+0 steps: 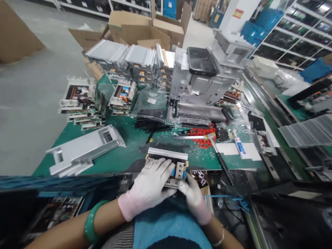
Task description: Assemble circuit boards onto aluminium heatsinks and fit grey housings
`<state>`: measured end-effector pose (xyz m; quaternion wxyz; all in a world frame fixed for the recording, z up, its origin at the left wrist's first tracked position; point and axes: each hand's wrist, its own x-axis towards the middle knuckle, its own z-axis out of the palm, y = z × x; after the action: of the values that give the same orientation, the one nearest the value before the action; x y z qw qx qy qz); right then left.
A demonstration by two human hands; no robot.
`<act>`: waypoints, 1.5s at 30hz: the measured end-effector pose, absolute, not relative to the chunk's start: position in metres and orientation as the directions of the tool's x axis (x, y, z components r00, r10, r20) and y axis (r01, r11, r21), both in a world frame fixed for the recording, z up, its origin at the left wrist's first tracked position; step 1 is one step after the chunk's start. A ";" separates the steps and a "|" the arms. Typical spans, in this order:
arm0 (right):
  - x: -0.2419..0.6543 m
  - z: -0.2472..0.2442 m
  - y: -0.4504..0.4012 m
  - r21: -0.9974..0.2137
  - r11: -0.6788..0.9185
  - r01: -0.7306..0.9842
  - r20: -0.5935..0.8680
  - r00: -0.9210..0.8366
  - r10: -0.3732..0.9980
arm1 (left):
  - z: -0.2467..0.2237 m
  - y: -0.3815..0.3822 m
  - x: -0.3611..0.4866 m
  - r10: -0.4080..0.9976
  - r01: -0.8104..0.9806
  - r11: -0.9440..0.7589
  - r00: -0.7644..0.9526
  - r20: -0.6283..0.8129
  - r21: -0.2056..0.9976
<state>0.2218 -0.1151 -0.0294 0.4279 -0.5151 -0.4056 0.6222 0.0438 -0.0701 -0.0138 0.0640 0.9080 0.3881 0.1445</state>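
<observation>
Green workbench (121, 155), left hand (146, 186), right hand (193, 197), both gloved, gripping a finned module (167, 156)

"What's the near heat sink (167, 153) made of?"
"Looks like bare aluminium, smooth and matt."
"And the gloves (147, 188)?"
"Soft white knit cloth, a bit fuzzy."
"The green bench top (116, 154)?"
"Scuffed, speckled, dull."

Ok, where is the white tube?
In the head view, the white tube lies on a white sheet on the right of the green table, just right of the red plastic pieces.
</observation>
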 end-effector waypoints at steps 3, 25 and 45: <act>0.243 -0.017 -0.101 -0.950 -0.279 -0.142 -0.277 -0.037 0.960 | 0.008 -0.050 0.072 0.717 0.682 -0.695 0.634 0.290 0.227; 0.424 -0.011 0.071 -0.924 -0.143 -0.354 -0.329 0.550 0.767 | 0.033 0.151 0.308 0.615 0.558 -0.786 0.751 0.242 0.267; 0.337 0.010 0.053 -0.950 -0.189 0.247 -0.151 0.166 0.975 | 0.039 0.153 0.177 0.773 0.764 -0.632 0.607 0.186 0.134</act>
<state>0.3375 0.0525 0.0104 0.4197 -0.6377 -0.4789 0.4334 0.1770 0.1531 0.0392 0.0203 0.8961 0.4287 0.1133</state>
